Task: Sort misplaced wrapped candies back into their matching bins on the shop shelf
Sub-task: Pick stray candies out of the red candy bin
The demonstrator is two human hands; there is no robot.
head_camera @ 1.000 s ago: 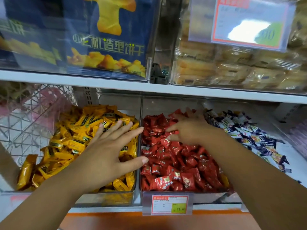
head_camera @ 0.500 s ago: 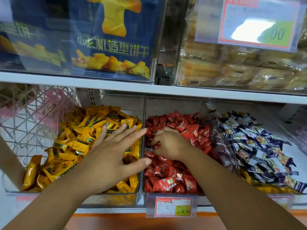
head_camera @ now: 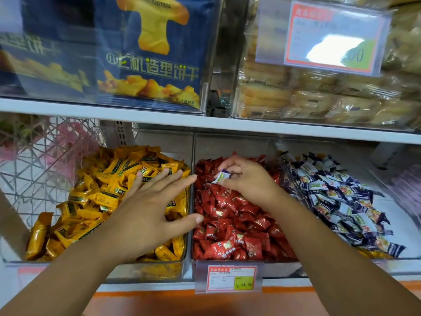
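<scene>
Lifting out of the red candies, the right hand now pinches a small white-and-blue wrapped candy between thumb and fingertips. Half a second ago I logged that hand knuckle-deep near the left wall of the middle bin with nothing visible in it. The stray candy is now held clear above the rear left part of that bin.

The left hand has not moved: it is open, fingers spread wide, laid over the yellow candies at the right edge of the left bin, and it holds nothing.

My judgement is that one misplaced piece has been extracted. Its wrapper appears to match the blue-and-white candies in the right bin, so delivery there is the outstanding step. Some yellow wrappers show at the front edge of that right bin and may also need sorting.

Writing noted:
- The price tag on the front edge of the lower shelf, below the middle bin, shows a yellow panel reading 24.90. The smaller print is illegible.
- The blue biscuit box on the upper shelf carries the characters 造型饼干.
- The upper price tag is washed out by glare, and only "00" can be read.
- The print on the candy wrappers is too small to read.
</scene>
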